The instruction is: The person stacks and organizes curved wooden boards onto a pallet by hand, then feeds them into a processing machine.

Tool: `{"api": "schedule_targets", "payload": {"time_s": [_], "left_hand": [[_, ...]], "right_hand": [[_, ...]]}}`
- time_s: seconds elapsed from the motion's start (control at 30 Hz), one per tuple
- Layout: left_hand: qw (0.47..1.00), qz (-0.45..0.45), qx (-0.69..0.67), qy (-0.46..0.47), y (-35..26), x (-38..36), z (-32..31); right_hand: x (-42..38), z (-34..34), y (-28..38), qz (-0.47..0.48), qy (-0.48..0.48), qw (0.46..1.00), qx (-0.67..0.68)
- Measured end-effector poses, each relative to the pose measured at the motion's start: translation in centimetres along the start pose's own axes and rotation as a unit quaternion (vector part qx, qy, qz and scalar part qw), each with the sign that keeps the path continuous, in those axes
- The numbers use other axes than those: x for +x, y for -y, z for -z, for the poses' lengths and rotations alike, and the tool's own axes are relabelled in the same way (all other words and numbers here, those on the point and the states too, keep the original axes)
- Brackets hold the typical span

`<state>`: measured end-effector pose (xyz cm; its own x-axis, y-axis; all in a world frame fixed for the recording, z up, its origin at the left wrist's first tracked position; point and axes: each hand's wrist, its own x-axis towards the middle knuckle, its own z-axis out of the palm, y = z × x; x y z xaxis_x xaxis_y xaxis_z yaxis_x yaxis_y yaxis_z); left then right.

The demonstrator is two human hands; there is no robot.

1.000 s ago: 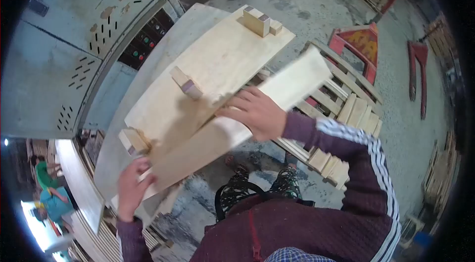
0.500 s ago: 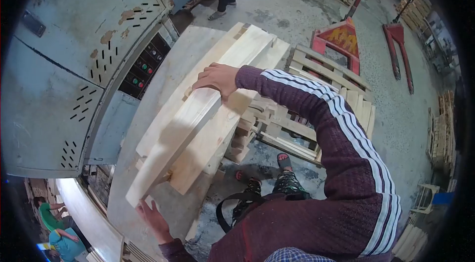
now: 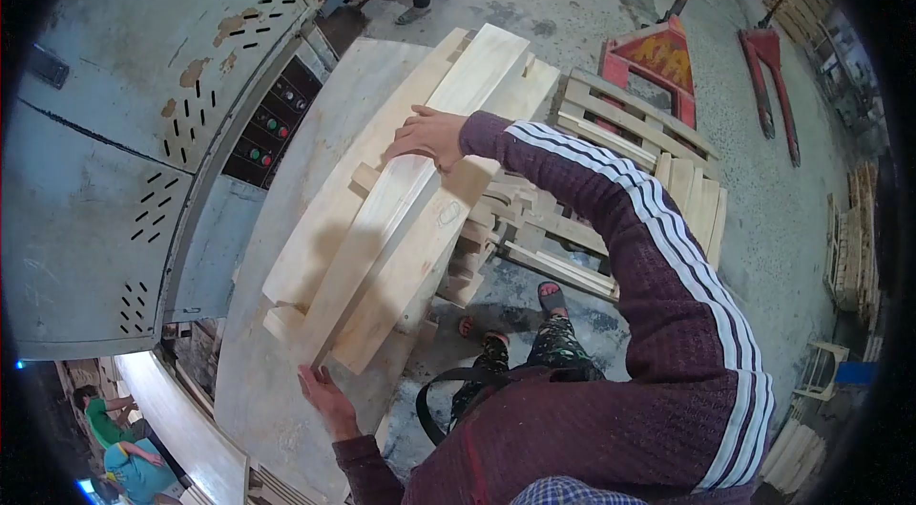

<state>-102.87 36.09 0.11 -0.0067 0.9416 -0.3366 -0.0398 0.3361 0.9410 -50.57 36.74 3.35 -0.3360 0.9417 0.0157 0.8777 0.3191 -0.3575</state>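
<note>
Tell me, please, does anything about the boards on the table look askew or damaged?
The boards lie roughly parallel but uneven, ends staggered, under the right hand. Paint has flaked off the machine panel.

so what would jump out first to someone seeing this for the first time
The pale wooden boards laid side by side on the work table at centre draw the eye first, with the right hand pressing on the middle board and the left hand at its near end. Next comes the red pallet jack at upper right, behind a slatted wooden pallet.
</note>
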Motion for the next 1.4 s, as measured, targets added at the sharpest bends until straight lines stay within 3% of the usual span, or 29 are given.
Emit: {"api": "schedule_targets", "payload": {"time_s": [0.07, 0.13, 0.27, 0.37, 0.43, 0.47, 0.5, 0.53, 0.57, 0.6, 0.63, 0.7, 0.77, 0.8, 0.87, 0.97, 1.1, 1.27, 1.33, 1.4], "left_hand": [[1.0, 0.005, 0.004, -0.012, 0.7, -0.2, 0.6], [0.999, -0.031, 0.013, 0.038, 0.8, 0.5, 0.5], [1.0, -0.026, 0.009, -0.013, 2.5, 2.4, -0.5], [0.999, 0.006, 0.023, 0.039, 2.6, 2.2, 0.4], [0.996, -0.02, 0.07, 0.06, 5.3, 2.7, 2.3], [0.99, -0.03, 0.119, 0.067, 6.4, 3.4, 3.4], [0.993, -0.033, 0.111, 0.036, 5.3, 2.4, 2.5], [0.998, -0.05, 0.026, 0.042, 3.2, 1.0, -0.4], [0.995, -0.071, -0.059, 0.048, 2.1, 0.3, -1.9], [0.994, -0.079, -0.065, 0.023, 2.2, 0.2, -1.6], [0.994, -0.058, -0.088, 0.022, 2.6, 0.5, -1.8], [0.993, -0.035, -0.108, 0.027, 2.8, 1.1, -2.4], [0.992, -0.025, -0.125, -0.025, 3.1, 0.6, -3.0], [0.991, -0.026, -0.127, -0.029, 2.9, 0.0, -3.6], [0.988, -0.049, -0.141, -0.036, 1.1, -0.1, -4.8], [0.988, -0.044, -0.147, -0.011, -0.3, 1.4, -7.3], [0.991, -0.026, -0.13, 0.006, -0.8, 5.9, -11.1], [0.989, -0.039, -0.119, -0.072, -1.0, 12.1, -17.1], [0.991, -0.044, -0.113, -0.049, -1.7, 14.3, -18.5], [0.993, -0.048, -0.106, -0.026, -2.7, 16.0, -19.6]], "right_hand": [[0.6, -0.7, 0.2, -0.011, 0.031, 0.999, 0.005], [0.7, -1.4, 0.4, -0.026, 0.013, 0.999, -0.013], [-0.4, -1.5, 1.3, -0.077, -0.014, 0.993, -0.092], [-0.9, -1.0, 2.8, -0.122, 0.011, 0.982, -0.146], [-2.4, -0.8, 1.7, -0.141, -0.065, 0.981, -0.118], [-3.4, -0.2, 0.5, -0.219, -0.077, 0.96, -0.157], [-6.3, -0.7, -4.1, -0.251, -0.227, 0.938, -0.069], [-9.1, 0.0, -7.7, -0.171, -0.355, 0.914, 0.093], [-12.2, 1.6, -9.5, -0.305, -0.315, 0.894, -0.092], [-14.5, 0.5, -14.1, -0.351, -0.377, 0.838, -0.181], [-16.6, 0.9, -15.8, -0.398, -0.401, 0.817, -0.117], [-19.2, -2.4, -18.9, -0.469, -0.502, 0.723, 0.075], [-16.4, -5.2, -17.6, -0.357, -0.467, 0.663, 0.464], [-13.9, -5.7, -17.6, -0.355, -0.464, 0.665, 0.465], [-9.5, -6.4, -17.3, -0.414, -0.66, 0.514, 0.359], [-5.7, -4.3, -18.8, -0.438, -0.667, 0.499, 0.338], [-1.1, -3.6, -29.1, -0.445, -0.637, 0.537, 0.327], [5.1, -1.2, -40.7, -0.373, -0.626, 0.566, 0.386], [6.8, -0.6, -44.9, -0.461, -0.52, 0.613, 0.376], [9.0, 0.1, -46.7, -0.475, -0.519, 0.609, 0.366]]}}
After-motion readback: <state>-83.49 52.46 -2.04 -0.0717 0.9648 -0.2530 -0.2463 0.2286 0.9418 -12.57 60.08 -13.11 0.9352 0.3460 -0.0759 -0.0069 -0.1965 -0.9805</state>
